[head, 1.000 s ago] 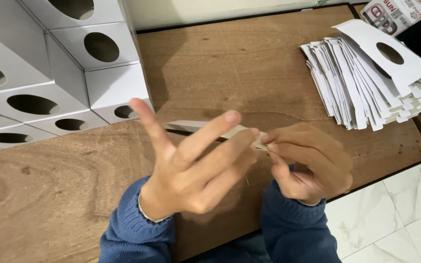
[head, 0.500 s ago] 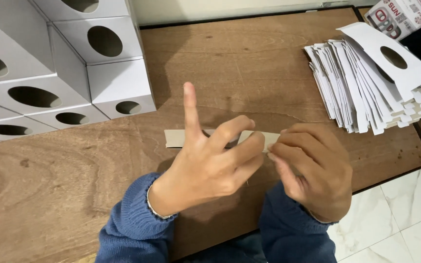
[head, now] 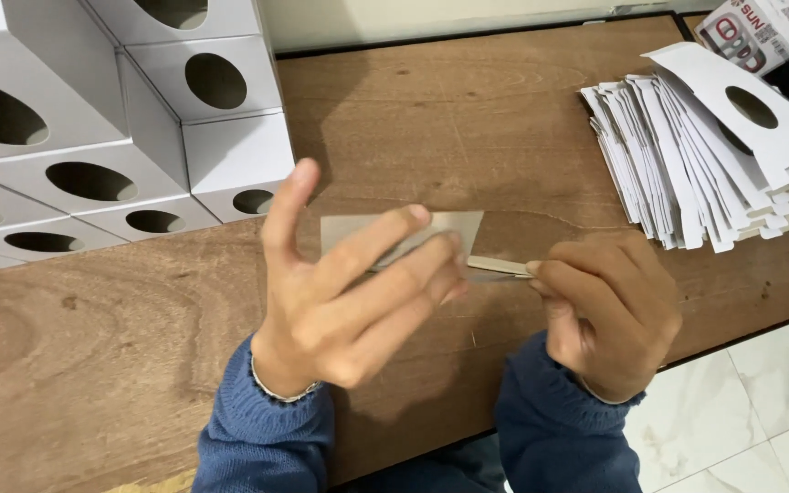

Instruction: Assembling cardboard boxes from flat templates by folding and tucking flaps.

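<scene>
Left hand (head: 349, 301) splayed open against flat card blank (head: 454, 226); right hand (head: 609, 315) apparently pinching its flap (head: 497, 266). Loose support, so possible crooked crease or slip.

Flat grey card (head: 454, 224) half behind the left hand (head: 349, 292); assembled boxes (head: 66, 137) cropped at frame's edge.

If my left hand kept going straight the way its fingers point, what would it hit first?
Likely the flat cardboard piece that the left hand already touches; beyond it, bare wooden table. Depth is unclear.
</scene>
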